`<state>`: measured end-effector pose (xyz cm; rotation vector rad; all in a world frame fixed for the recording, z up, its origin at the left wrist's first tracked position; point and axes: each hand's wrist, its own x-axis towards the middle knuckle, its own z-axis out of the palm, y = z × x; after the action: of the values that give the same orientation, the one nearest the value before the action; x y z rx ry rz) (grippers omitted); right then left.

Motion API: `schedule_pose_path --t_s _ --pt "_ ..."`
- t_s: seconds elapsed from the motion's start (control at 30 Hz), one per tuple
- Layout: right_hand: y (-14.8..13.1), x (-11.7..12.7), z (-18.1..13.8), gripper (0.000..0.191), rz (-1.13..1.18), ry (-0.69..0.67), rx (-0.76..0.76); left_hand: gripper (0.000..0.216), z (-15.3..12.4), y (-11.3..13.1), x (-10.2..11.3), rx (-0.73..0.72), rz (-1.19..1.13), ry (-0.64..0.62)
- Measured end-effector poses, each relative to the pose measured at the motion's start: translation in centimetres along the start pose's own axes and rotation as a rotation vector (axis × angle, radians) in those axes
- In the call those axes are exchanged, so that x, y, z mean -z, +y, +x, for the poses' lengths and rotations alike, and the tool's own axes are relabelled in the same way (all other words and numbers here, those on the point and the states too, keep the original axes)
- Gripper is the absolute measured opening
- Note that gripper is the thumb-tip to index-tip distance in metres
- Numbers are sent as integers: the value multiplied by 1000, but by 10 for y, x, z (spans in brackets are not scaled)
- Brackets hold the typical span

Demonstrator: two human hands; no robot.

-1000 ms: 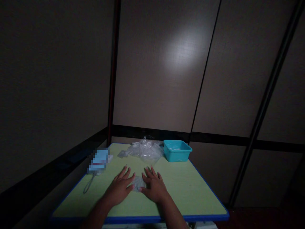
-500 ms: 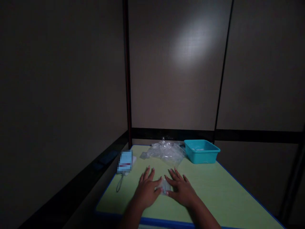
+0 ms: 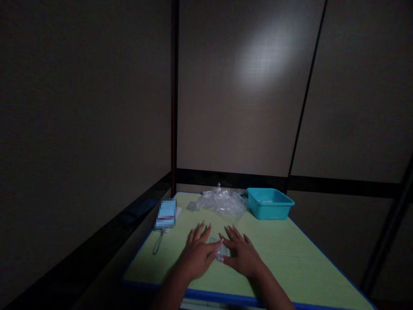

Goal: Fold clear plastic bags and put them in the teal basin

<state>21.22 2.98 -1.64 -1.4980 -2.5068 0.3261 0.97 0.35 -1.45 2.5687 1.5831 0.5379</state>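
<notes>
A small clear plastic packet (image 3: 221,250) lies on the green tabletop between my two hands. My left hand (image 3: 197,254) is spread palm down on the left of it, thumb and index finger reaching onto the packet. From the other side, my right hand (image 3: 243,255) rests with fingers apart, its thumb and index finger at the packet's right edge. The index fingertips of both hands nearly meet over the packet and partly cover it. What the packet contains is too small and dim to make out.
Behind the hands sits a crumpled heap of clear plastic bags (image 3: 222,201). A turquoise basin (image 3: 270,211) stands at the back right. At the left edge lies a blurred-out light blue item (image 3: 166,214) with a looped strap (image 3: 158,243). The green table (image 3: 290,262) has a blue rim.
My hands have drawn slightly closer together, the index fingertips now almost touching over the packet. The camera view has shifted a little; the other things stay in place.
</notes>
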Motion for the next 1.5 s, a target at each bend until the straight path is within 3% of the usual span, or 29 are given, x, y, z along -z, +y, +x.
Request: schedule_pose_path --t_s 0.5,1.5 --pt "-2 3 -2 78 3 -2 0 42 4 -7 -8 156 77 19" --pt "0 2 -3 78 7 -5 -12 44 3 -10 -10 154 92 21"
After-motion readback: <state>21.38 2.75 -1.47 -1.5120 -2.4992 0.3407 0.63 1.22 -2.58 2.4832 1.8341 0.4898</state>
